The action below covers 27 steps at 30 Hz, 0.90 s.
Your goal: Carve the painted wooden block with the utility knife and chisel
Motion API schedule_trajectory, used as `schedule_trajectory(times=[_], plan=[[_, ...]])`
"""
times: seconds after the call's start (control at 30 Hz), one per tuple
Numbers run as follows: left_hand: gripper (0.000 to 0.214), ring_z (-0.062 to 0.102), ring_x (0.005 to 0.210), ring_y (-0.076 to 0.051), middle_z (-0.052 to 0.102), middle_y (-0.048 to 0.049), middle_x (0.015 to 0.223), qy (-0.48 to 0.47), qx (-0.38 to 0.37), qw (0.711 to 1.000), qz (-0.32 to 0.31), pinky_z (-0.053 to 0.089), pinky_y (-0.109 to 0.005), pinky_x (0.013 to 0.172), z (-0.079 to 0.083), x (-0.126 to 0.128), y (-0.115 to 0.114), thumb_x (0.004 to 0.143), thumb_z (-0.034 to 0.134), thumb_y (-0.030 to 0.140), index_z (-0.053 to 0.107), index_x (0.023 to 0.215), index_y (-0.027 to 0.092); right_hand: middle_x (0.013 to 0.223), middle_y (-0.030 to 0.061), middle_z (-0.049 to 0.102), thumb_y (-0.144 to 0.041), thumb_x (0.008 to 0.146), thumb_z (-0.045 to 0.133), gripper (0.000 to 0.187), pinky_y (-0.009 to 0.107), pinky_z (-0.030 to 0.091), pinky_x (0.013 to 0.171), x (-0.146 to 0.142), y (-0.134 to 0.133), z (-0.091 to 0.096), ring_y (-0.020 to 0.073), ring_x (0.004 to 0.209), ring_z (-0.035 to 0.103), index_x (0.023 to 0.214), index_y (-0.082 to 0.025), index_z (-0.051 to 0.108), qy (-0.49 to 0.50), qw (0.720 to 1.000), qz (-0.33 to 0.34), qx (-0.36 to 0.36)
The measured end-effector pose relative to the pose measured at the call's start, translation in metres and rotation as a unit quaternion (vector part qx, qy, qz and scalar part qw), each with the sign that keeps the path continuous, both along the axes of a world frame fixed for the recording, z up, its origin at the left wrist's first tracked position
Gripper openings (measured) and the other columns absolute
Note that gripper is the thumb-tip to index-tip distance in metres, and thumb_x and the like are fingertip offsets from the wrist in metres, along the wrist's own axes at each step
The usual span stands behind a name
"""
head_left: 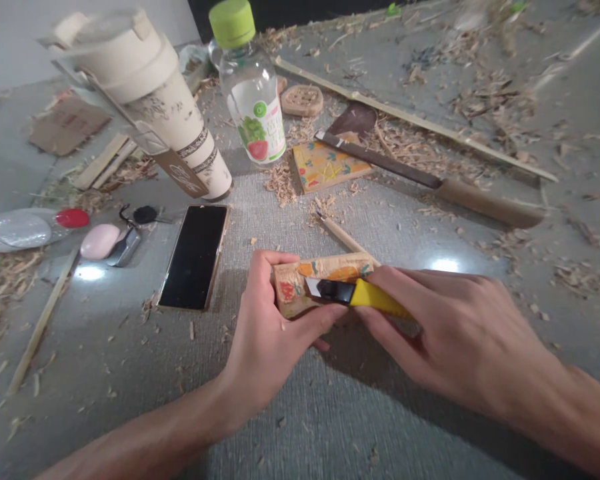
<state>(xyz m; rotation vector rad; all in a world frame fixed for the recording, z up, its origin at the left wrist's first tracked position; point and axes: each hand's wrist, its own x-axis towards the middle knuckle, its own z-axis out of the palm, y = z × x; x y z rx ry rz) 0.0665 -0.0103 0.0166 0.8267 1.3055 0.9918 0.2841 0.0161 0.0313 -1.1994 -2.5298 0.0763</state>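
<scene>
My left hand (270, 327) grips a small painted wooden block (325, 273) with orange and red designs, thumb and fingers wrapped round its left end. My right hand (450, 333) is closed on a yellow utility knife (365, 293), whose black head and short blade rest against the block's front face. Both hands hover just above the grey textured table (330, 413). A thin wooden stick (343, 235) lies just behind the block.
A black phone (195, 257) lies left of my hands. Behind stand a cream tumbler (155, 100) and a green-capped bottle (250, 87). A second painted block (327, 165), a large knife (430, 180), a long stick (415, 120), keys and wood shavings litter the table.
</scene>
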Motion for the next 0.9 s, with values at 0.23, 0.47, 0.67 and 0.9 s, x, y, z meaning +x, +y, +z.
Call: schedule_trajectory(times=[0.23, 0.47, 0.67, 0.9], plan=[[0.067, 0.079, 0.075, -0.019, 0.073, 0.0049, 0.097, 0.003, -0.004, 1.0, -0.006, 0.069, -0.027, 0.049, 0.0014, 0.0012, -0.0011, 0.075, 0.092, 0.016, 0.044, 0.12, 0.029, 0.059, -0.0029, 0.055, -0.041, 0.11, 0.047, 0.034, 0.031, 0.024, 0.048, 0.0009, 0.0004, 0.0027, 0.0151, 0.041, 0.049, 0.085, -0.022, 0.06, -0.002, 1.0, 0.003, 0.014], [0.066, 0.072, 0.068, -0.017, 0.072, 0.0042, 0.094, 0.019, -0.005, 1.0, -0.007, 0.067, -0.027, 0.046, 0.0013, -0.0017, 0.0018, 0.075, 0.091, 0.017, 0.046, 0.121, 0.03, 0.064, -0.0024, 0.064, -0.042, 0.105, 0.053, 0.026, 0.033, 0.022, 0.052, 0.0087, 0.004, -0.0024, 0.0177, 0.046, 0.057, 0.088, -0.024, 0.063, -0.006, 0.999, 0.017, -0.046], [0.067, 0.073, 0.069, -0.017, 0.071, 0.0044, 0.096, 0.024, -0.001, 1.0, -0.015, 0.068, -0.027, 0.047, 0.0016, -0.0015, 0.0019, 0.074, 0.092, 0.016, 0.046, 0.121, 0.03, 0.064, -0.0027, 0.061, -0.042, 0.108, 0.051, 0.029, 0.033, 0.024, 0.052, 0.0074, 0.0036, -0.0013, 0.0162, 0.045, 0.055, 0.09, -0.022, 0.062, -0.004, 1.0, 0.02, -0.021], [0.067, 0.073, 0.07, -0.017, 0.072, 0.0043, 0.094, 0.023, 0.003, 1.0, -0.019, 0.068, -0.027, 0.048, 0.0011, -0.0021, 0.0009, 0.074, 0.091, 0.016, 0.046, 0.121, 0.031, 0.063, -0.0032, 0.058, -0.04, 0.109, 0.049, 0.031, 0.032, 0.025, 0.051, 0.0059, 0.0026, 0.0026, 0.0153, 0.045, 0.053, 0.088, -0.022, 0.061, -0.005, 1.0, 0.03, -0.008]])
